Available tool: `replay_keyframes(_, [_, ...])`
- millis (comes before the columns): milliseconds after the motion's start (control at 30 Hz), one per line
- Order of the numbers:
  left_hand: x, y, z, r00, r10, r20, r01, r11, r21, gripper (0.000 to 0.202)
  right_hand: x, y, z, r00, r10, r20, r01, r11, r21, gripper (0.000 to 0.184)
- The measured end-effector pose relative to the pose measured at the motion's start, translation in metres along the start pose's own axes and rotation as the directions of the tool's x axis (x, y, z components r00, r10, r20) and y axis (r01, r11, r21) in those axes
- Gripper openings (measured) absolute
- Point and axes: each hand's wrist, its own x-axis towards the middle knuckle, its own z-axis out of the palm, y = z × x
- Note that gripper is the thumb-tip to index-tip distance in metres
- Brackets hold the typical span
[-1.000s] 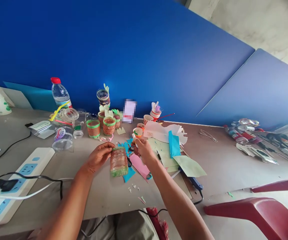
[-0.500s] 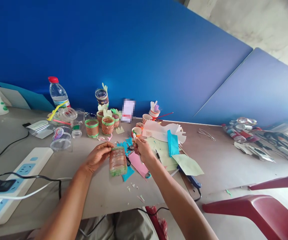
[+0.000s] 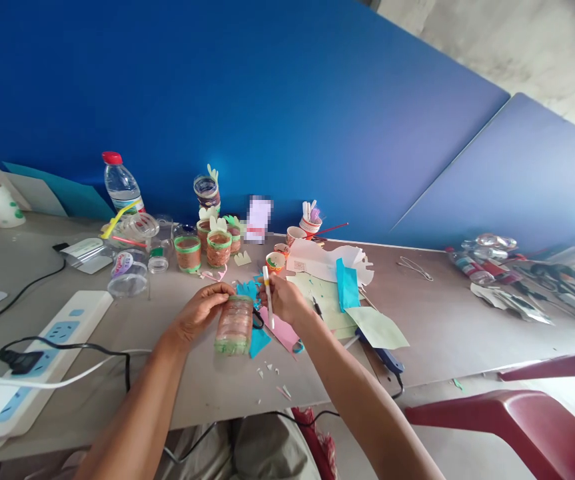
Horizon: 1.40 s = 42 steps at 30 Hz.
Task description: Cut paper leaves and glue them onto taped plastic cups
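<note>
My left hand [image 3: 207, 310] pinches the rim of a clear plastic cup [image 3: 234, 325], wrapped in brown strands with green bands at both ends. The cup is tilted above the table, its green end towards me. My right hand [image 3: 282, 300] grips a white marker [image 3: 268, 300] with a yellow band, pointing down beside the cup. Pink paper [image 3: 281, 330] and blue paper scraps [image 3: 260, 341] lie under the hands. Black-handled scissors [image 3: 258, 319] are partly hidden behind the cup. Several similar wrapped cups [image 3: 188, 253] stand beyond my left hand, some with pale paper cutouts.
A power strip [image 3: 57, 353] with cables lies at the left. A red-capped bottle [image 3: 122, 183] and clear plastic cups [image 3: 127, 273] stand behind it. Paper bowls [image 3: 274, 261], a white paper sheet [image 3: 317, 259] and a blue glue gun [image 3: 387, 360] lie to the right. A red stool [image 3: 512, 420] stands beyond the table edge.
The marker in my right hand has swung from mostly hidden to pointing down towards me. The cup in my left hand has shifted and turned slightly. The whole view has moved a little.
</note>
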Motion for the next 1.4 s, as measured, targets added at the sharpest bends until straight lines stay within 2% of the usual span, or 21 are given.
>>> replay_keyframes(100, [-0.001, 0.002, 0.005, 1.0, -0.017, 0.019, 0.017, 0.999, 0.028, 0.007, -0.008, -0.003, 0.003, 0.989, 0.102, 0.105, -0.109, 0.992, 0.063, 0.005])
replay_keyframes(167, [-0.001, 0.001, 0.005, 0.999, -0.036, 0.028, 0.036, 0.999, 0.024, 0.008, -0.012, -0.003, 0.005, 0.984, 0.121, 0.13, -0.135, 0.985, 0.104, 0.008])
replay_keyframes(300, [0.0, -0.005, 0.003, 0.999, -0.039, 0.025, 0.039, 0.999, 0.006, 0.011, -0.012, -0.001, 0.01, 0.989, 0.107, 0.104, -0.123, 0.978, 0.17, 0.009])
replay_keyframes(467, [-0.001, -0.007, 0.001, 0.994, -0.108, 0.035, 0.108, 0.994, -0.004, 0.014, -0.007, 0.004, 0.014, 0.994, 0.093, 0.064, -0.104, 0.973, 0.204, 0.009])
replay_keyframes(700, [0.002, -0.009, -0.003, 0.993, -0.114, 0.006, 0.114, 0.993, -0.016, 0.018, 0.002, 0.008, 0.005, 0.99, 0.135, 0.031, -0.139, 0.972, 0.188, 0.011])
replay_keyframes(833, [0.003, -0.01, -0.003, 0.994, -0.103, -0.02, 0.102, 0.994, -0.035, 0.02, 0.0, 0.008, 0.002, 0.984, 0.17, 0.061, -0.177, 0.973, 0.147, 0.01])
replay_keyframes(933, [0.004, -0.01, 0.0, 0.995, -0.066, -0.075, 0.065, 0.998, -0.011, 0.024, -0.005, 0.008, 0.003, 0.977, 0.127, 0.172, -0.139, 0.989, 0.059, 0.013])
replay_keyframes(1033, [0.006, -0.011, 0.002, 0.991, -0.043, -0.127, 0.051, 0.997, 0.054, 0.033, -0.009, 0.009, 0.006, 0.953, 0.029, 0.3, 0.004, 0.994, -0.108, 0.017])
replay_keyframes(1100, [0.008, -0.013, 0.004, 0.99, -0.046, -0.134, 0.055, 0.996, 0.066, 0.039, -0.01, 0.01, 0.008, 0.952, -0.022, 0.305, 0.097, 0.967, -0.233, 0.019])
replay_keyframes(1267, [0.009, -0.015, 0.004, 0.992, -0.069, -0.107, 0.074, 0.996, 0.045, 0.043, -0.008, 0.011, 0.013, 0.971, -0.077, 0.225, 0.19, 0.821, -0.538, 0.008])
replay_keyframes(1400, [0.008, -0.012, 0.006, 0.99, -0.091, -0.107, 0.094, 0.995, 0.026, 0.042, -0.006, 0.01, 0.014, 0.957, -0.127, 0.261, 0.275, 0.685, -0.675, 0.011])
